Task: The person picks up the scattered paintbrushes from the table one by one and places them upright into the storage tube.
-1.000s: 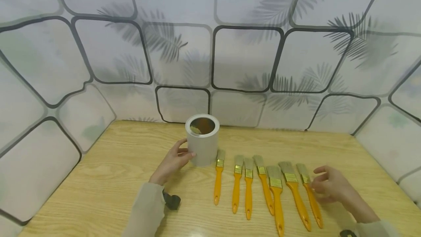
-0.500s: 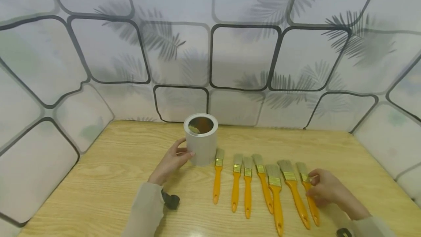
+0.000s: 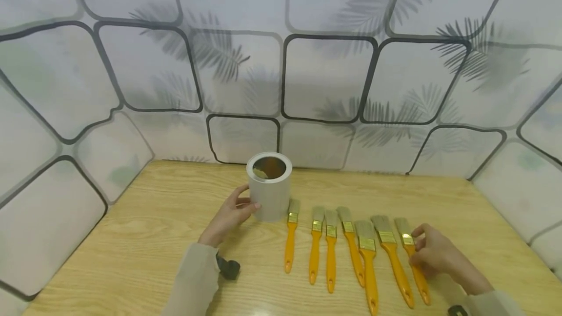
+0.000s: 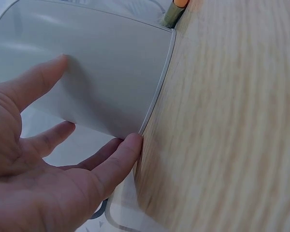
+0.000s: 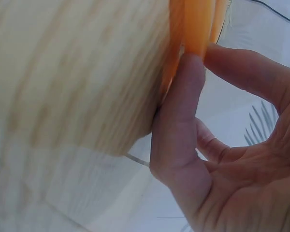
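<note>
A light grey open-topped can [image 3: 270, 199] stands upright on the table. My left hand [image 3: 230, 216] holds its left side, thumb on the front and other fingers behind. In the left wrist view, a fingertip sits at the can's bottom edge. To the right, my right hand [image 3: 436, 252] pinches the orange handle of the rightmost paintbrush [image 3: 420, 284] just below its gold ferrule. That brush lies bristles away from me. The right wrist view has the handle [image 5: 197, 24] between thumb and finger, close to the wood.
Several more orange-handled paintbrushes lie in a loose row, among them a wide one [image 3: 370, 262] and a narrow one [image 3: 291, 247] whose bristles lie beside the can. Leaf-patterned padded walls [image 3: 325, 82] enclose the wooden table [image 3: 149, 228] at back and sides.
My right hand has moved left onto the rightmost paintbrush and closed finger and thumb on its handle. The left hand and the can have stayed in place.
</note>
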